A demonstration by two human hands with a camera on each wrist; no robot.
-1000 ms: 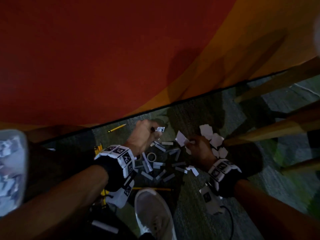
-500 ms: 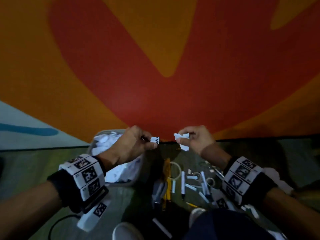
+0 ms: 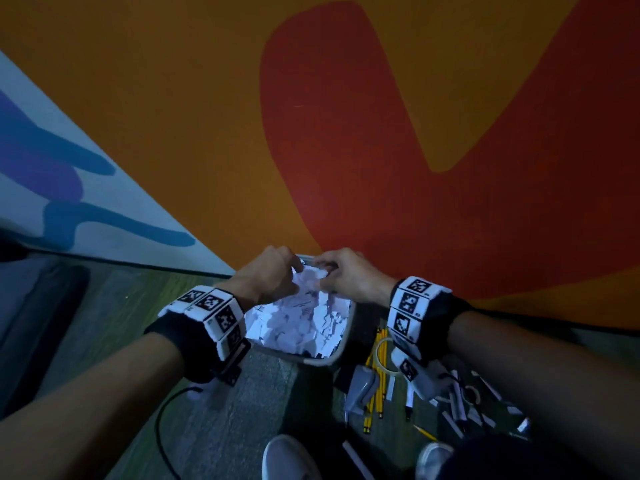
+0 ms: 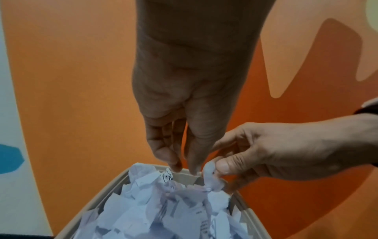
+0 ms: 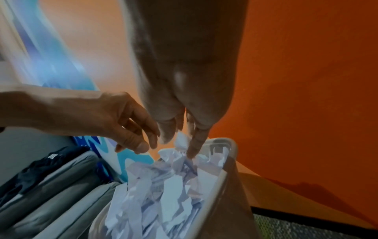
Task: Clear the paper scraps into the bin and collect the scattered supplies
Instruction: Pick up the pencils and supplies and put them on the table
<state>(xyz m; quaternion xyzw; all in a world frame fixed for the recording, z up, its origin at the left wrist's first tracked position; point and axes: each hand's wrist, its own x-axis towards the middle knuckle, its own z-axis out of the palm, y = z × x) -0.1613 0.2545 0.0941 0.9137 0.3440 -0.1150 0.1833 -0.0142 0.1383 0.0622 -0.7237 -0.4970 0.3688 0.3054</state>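
Both hands hang directly above the grey bin [image 3: 341, 344] heaped with scraps: the right hand [image 3: 349, 277] pinches a paper scrap [image 4: 209, 169], while the left hand [image 3: 270, 275] fingers point down, relaxed and empty, so release drops straight in

In the head view the bin [image 3: 341, 344] has its far rim hidden behind both hands, and the small supplies [image 3: 464, 403] at lower right are too dim to identify. The right wrist view's left side is motion-blurred.
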